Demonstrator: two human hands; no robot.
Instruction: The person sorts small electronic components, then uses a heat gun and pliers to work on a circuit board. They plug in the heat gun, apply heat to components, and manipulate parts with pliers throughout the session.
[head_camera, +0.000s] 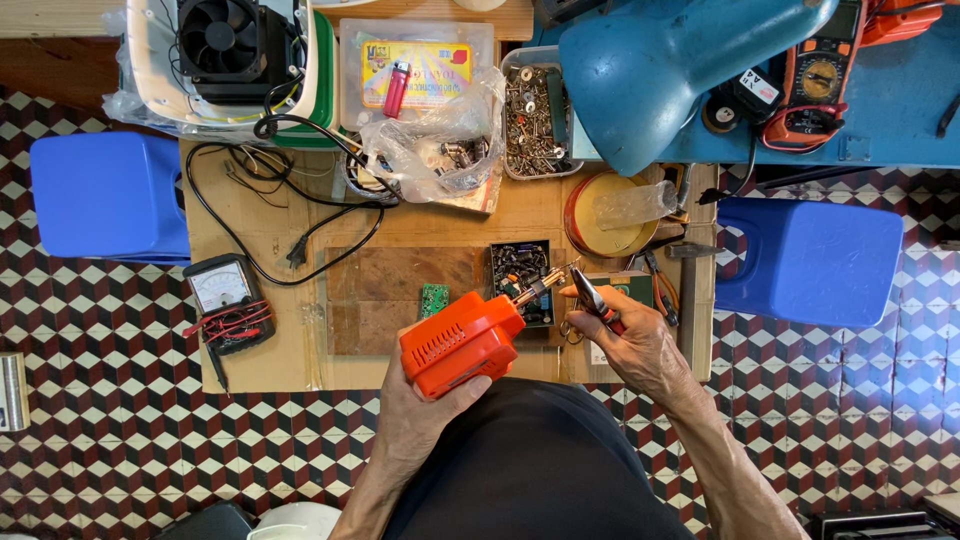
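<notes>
Orange soldering gun (462, 343) gripped in left hand (420, 410); right hand (640, 345) grasps pliers (592, 298) at its tip, over the workbench's (290, 360) near edge.

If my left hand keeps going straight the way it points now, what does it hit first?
Probably the small black tray of parts: the left hand and its orange tool aim there, though height is unclear.

Left hand (415, 400), right hand (635, 345) — both clenched
</notes>
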